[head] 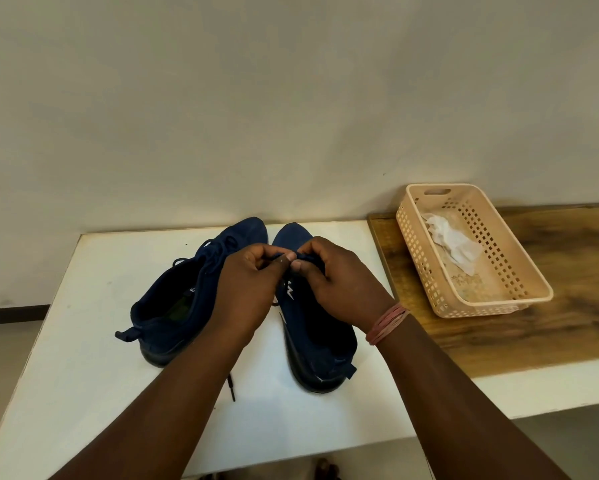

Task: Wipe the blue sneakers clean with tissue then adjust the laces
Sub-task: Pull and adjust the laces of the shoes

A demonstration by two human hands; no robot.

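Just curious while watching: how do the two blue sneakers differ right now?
The right sneaker is being handled: both hands, left and right, pinch its lace. The left sneaker lies untouched. The left sneaker angles toward the other one, while the right sneaker points more nearly straight away. Both are dark blue, sit side by side on the white table, toes toward the wall.

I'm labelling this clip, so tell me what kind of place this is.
Probably an indoor room at home or in a small workspace, though that is a guess. A plain white table stands against a bare wall, with a wooden counter beside it holding a plastic basket with a used tissue.
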